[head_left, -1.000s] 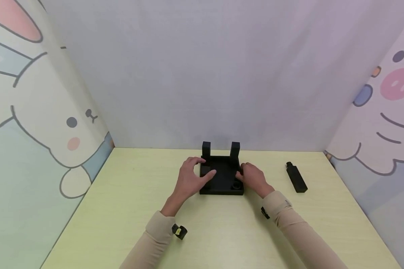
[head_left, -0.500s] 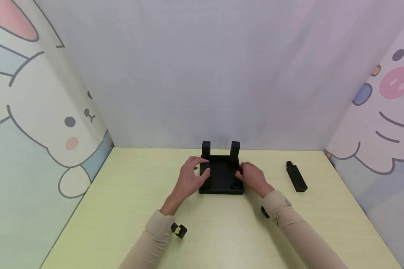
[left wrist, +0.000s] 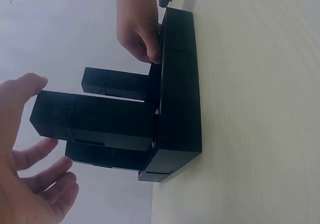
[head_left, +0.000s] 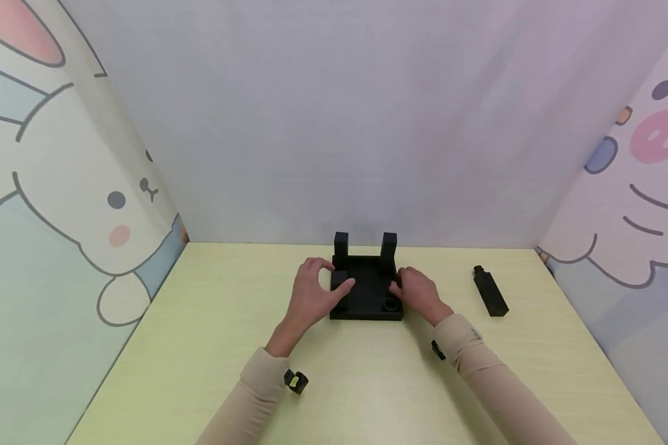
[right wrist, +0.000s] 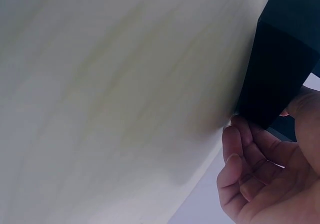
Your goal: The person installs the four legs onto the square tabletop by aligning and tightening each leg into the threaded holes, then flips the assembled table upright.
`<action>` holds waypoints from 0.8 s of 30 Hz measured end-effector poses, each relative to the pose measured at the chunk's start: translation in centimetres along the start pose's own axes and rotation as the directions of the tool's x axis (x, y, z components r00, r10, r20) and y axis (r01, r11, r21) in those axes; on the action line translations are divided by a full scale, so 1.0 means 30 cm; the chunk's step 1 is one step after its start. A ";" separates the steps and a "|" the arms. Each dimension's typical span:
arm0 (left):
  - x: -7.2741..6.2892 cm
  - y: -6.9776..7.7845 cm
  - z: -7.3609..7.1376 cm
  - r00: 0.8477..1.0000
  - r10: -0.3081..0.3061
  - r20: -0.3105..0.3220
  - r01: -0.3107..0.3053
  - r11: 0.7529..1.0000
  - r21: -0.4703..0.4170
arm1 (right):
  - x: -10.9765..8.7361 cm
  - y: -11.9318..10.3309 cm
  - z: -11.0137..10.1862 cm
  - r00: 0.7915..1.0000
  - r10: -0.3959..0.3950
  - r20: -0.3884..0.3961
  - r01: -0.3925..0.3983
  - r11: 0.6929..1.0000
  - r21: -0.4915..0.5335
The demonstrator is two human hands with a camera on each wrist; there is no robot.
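A black square base (head_left: 367,290) lies flat on the table, its raised rim and upright legs giving it the look of a small upturned table. Around the top of its front-left black leg (left wrist: 100,116) my left hand (head_left: 312,293) forms a wide C. Thumb and index finger sit near opposite corners of that leg, spread wider than it in the head view. At the right side of the base, my right hand (head_left: 420,296) grips the edge, with curled fingers outside and thumb over the rim. A round ring-shaped socket (head_left: 391,305) shows in the front-right corner.
Two upright legs, back left (head_left: 341,248) and back right (head_left: 388,248), stand at the far side. A loose black leg (head_left: 490,293) with a narrowed end lies on the table (head_left: 245,290) to the right. A pale curtain (head_left: 356,123) hangs behind.
My left thumb and index finger came together on the front-left leg half a second ago and are now spread apart again. The right hand and the base have stayed put.
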State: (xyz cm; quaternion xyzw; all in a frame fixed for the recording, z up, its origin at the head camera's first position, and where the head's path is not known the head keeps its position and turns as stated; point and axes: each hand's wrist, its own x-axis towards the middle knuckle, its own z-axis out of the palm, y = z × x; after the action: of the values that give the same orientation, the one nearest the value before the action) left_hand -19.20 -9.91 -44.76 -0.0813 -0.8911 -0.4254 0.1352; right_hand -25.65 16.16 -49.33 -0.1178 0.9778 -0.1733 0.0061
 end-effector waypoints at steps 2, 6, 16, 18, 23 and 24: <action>-0.003 -0.001 0.000 1.000 -0.006 -0.026 0.006 1.000 -0.002 | -0.001 -0.001 -0.002 1.000 -0.005 -0.005 0.005 1.000 -0.001; -0.003 -0.004 -0.001 0.999 0.026 -0.043 -0.027 0.999 -0.020 | -0.003 -0.001 -0.003 1.000 -0.006 -0.004 0.006 1.000 0.001; -0.002 -0.003 -0.004 0.995 0.055 0.082 -0.050 0.997 -0.062 | -0.004 -0.001 -0.004 1.000 -0.005 0.007 0.005 1.000 0.001; -0.003 -0.001 -0.003 0.995 0.047 0.086 -0.043 0.998 -0.049 | -0.001 0.000 -0.001 1.000 -0.003 0.007 0.003 1.000 0.002; -0.007 0.009 0.002 1.000 0.017 0.008 -0.018 0.998 0.068 | -0.002 0.000 0.001 1.000 -0.004 0.007 0.004 1.000 -0.001; -0.009 0.011 0.003 1.000 0.008 -0.017 -0.007 0.995 0.097 | -0.002 0.000 0.001 1.000 -0.004 0.008 0.004 1.000 -0.002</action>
State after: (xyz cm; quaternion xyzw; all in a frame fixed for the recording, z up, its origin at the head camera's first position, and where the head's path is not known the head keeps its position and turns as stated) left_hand -18.88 -9.66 -44.65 -0.0744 -0.9092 -0.3820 0.1483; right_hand -25.59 16.18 -49.37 -0.1203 0.9777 -0.1718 0.0094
